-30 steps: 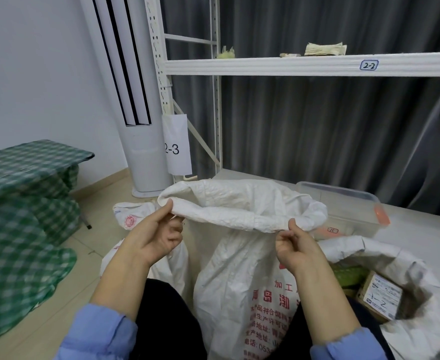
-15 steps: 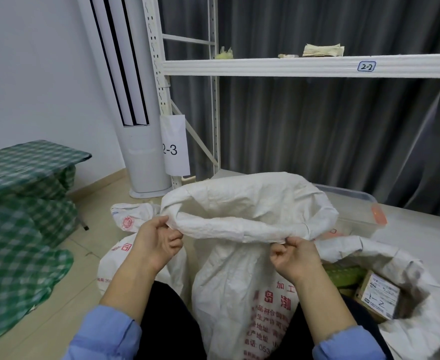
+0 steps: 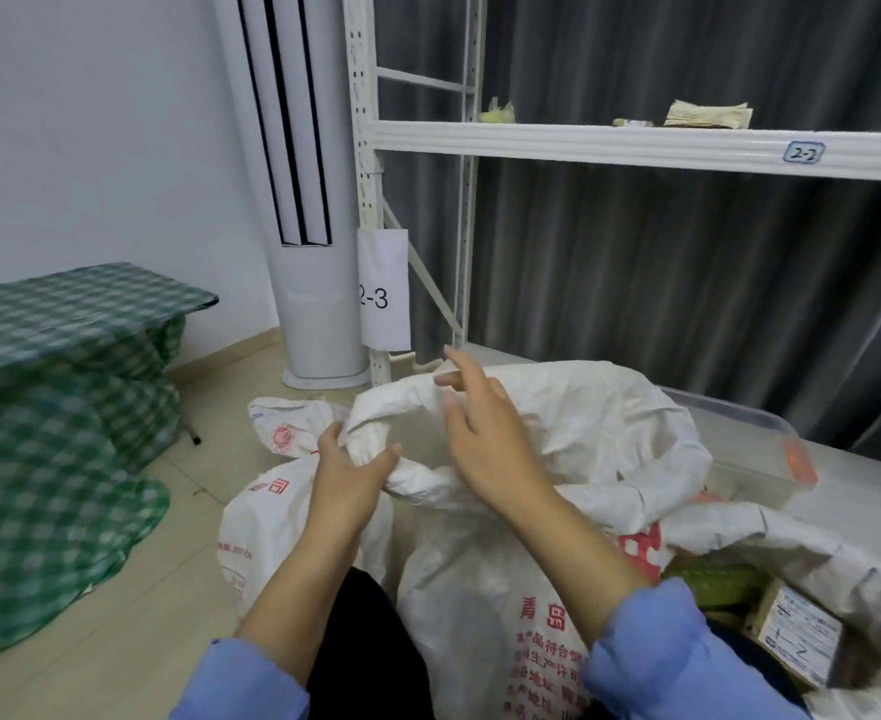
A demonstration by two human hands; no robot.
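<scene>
A white woven sack (image 3: 485,605) with red print stands between my knees, its rolled rim sagging toward me. My left hand (image 3: 347,472) grips the left end of that rolled rim, fingers and thumb curled round it. My right hand (image 3: 485,439) hovers over the sack's mouth with its fingers spread and holds nothing; its fingertips lie at the far rim. The inside of the sack is hidden by my right hand and the folded cloth.
A second white sack (image 3: 812,579) at right holds a labelled cardboard box (image 3: 797,641) and something green. Another printed sack (image 3: 256,532) lies left on the floor. A clear plastic bin (image 3: 755,449) sits behind. White shelving (image 3: 636,145), a tower air conditioner (image 3: 303,241) and a green checked cloth (image 3: 49,407) surround me.
My right hand has let go of the sack's rim and moved up and left over its mouth, fingers spread. The rim has drooped on the right. My left hand keeps its grip.
</scene>
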